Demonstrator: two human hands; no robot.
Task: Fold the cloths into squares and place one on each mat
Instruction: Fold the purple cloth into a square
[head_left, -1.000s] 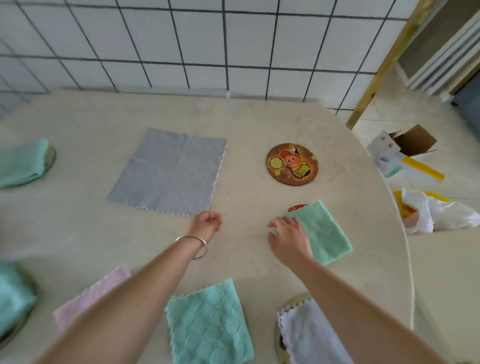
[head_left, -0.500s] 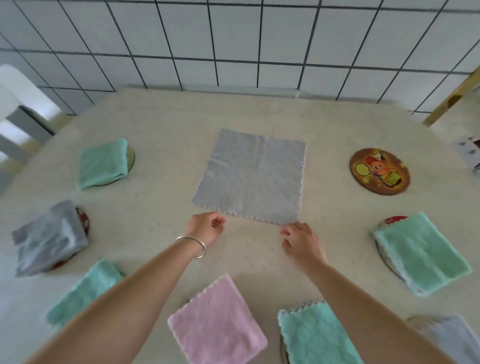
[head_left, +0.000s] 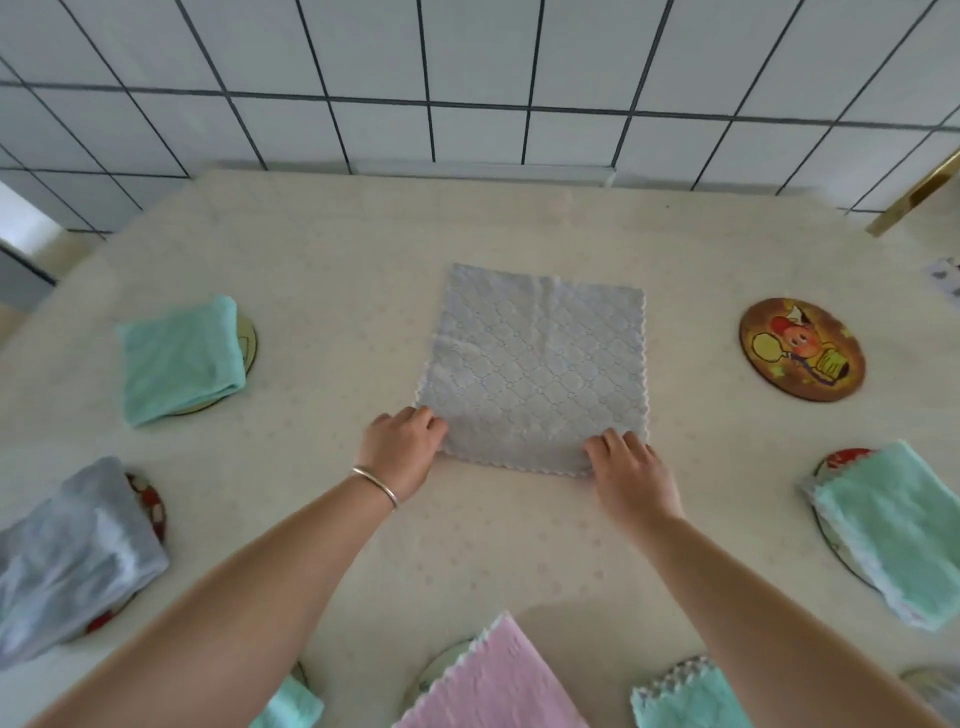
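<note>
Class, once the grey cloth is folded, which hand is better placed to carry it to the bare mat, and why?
Right. The right hand grips the grey cloth at its near right corner, on the side where the bare mat lies. The left hand would have to cross over.

This looks like a home dining corner or kitchen. A wall of white square ceramic tiles with dark grout (head_left: 467, 78) stands directly behind a large table under a cream patterned tablecloth (head_left: 322, 249). On this table, right of centre, lies a round wooden cartoon-printed mat (head_left: 802, 349), a typical household thing.
</note>
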